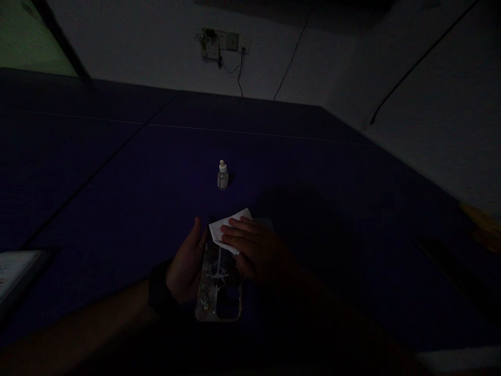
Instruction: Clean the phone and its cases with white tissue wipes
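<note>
A patterned phone case (209,292) with a large camera cutout lies in front of me, cutout end nearest me. My left hand (186,269), a dark band on its wrist, grips the case along its left edge with the thumb pointing up. My right hand (256,248) presses a folded white tissue (230,222) against the far part of the case, fingers laid over it. Past the hands a small dropper bottle (223,180) with a white cap and pale label stands upright. A greyish flat edge (264,223) shows behind my right hand; what it belongs to is hidden.
The room is dim. A dark blue tabletop (176,156) with seams reaches the wall. A pale box-like thing (19,271) sits at the left edge. Wall sockets (225,40) with plugs and cables are at the back. A dark flat object (450,266) lies at right.
</note>
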Action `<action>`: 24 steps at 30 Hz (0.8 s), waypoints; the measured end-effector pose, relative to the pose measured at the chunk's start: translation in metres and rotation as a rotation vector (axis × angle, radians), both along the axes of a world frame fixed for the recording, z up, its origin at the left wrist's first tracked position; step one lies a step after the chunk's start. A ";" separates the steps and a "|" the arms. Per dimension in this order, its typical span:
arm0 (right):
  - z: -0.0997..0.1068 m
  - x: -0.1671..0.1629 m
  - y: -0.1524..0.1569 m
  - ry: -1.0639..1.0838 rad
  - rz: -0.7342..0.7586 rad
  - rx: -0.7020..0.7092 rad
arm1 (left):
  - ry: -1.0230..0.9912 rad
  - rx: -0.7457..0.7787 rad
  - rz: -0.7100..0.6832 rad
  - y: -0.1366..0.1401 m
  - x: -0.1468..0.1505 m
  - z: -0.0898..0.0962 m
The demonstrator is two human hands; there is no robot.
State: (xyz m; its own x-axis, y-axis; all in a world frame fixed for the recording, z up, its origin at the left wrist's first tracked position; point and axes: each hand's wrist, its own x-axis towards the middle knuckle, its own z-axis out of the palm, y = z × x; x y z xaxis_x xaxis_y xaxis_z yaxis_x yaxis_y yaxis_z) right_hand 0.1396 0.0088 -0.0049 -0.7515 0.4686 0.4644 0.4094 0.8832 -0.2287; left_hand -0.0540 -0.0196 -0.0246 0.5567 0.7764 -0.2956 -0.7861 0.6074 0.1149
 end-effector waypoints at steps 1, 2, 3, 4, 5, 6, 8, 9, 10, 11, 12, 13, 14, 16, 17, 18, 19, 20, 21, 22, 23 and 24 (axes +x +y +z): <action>0.000 -0.002 0.000 -0.033 0.009 0.001 | -0.008 -0.001 -0.009 0.000 0.000 -0.002; 0.001 -0.003 0.000 -0.063 0.042 0.002 | -0.020 -0.002 -0.015 0.000 -0.001 -0.003; 0.001 -0.005 0.000 -0.080 0.091 0.003 | -0.035 -0.004 -0.021 0.000 -0.002 -0.003; 0.002 -0.005 -0.001 -0.078 0.139 0.002 | -0.042 -0.003 -0.020 0.000 -0.002 -0.002; 0.003 -0.005 -0.002 -0.057 0.173 -0.001 | -0.043 0.003 -0.007 0.000 -0.003 0.000; 0.003 -0.003 -0.002 -0.020 0.183 -0.004 | -0.029 0.014 0.002 0.000 -0.003 0.002; 0.004 0.003 -0.001 0.069 0.132 -0.003 | 0.040 0.046 0.016 0.000 -0.003 0.008; 0.003 0.006 0.000 0.114 0.079 0.006 | 0.076 0.066 0.017 0.001 -0.003 0.011; 0.003 0.009 0.001 0.147 0.018 0.018 | 0.102 0.085 0.013 0.001 -0.001 0.013; 0.002 0.011 0.002 0.165 -0.041 0.029 | 0.118 0.097 0.004 0.002 0.001 0.015; 0.001 0.012 0.003 0.166 -0.088 0.035 | 0.119 0.109 -0.004 0.002 0.003 0.016; 0.001 0.012 0.004 0.148 -0.117 0.033 | 0.107 0.121 -0.012 0.002 0.007 0.017; 0.000 0.011 0.004 0.118 -0.124 0.027 | 0.089 0.132 -0.021 0.002 0.010 0.017; -0.001 0.008 0.004 0.036 -0.082 0.013 | 0.058 0.148 -0.027 0.002 0.015 0.017; -0.001 0.006 0.003 0.001 -0.043 0.006 | 0.052 0.152 -0.026 0.002 0.015 0.015; -0.001 0.006 0.003 -0.023 0.001 -0.003 | 0.054 0.150 -0.019 0.002 0.014 0.014; 0.000 0.007 0.002 -0.024 0.044 -0.011 | 0.061 0.147 -0.026 0.002 0.011 0.012; 0.000 0.008 0.002 -0.001 0.081 -0.019 | 0.087 0.136 -0.045 0.002 0.007 0.010; 0.000 0.009 0.002 0.038 0.102 -0.026 | 0.107 0.134 -0.022 0.002 0.003 0.008; 0.000 0.011 0.003 0.082 0.101 -0.029 | 0.110 0.134 -0.013 0.002 0.000 0.006; 0.001 0.012 0.003 0.115 0.075 -0.034 | 0.109 0.133 -0.008 0.003 -0.001 0.005; 0.001 0.012 0.004 0.130 0.031 -0.039 | 0.097 0.137 -0.006 0.003 -0.001 0.005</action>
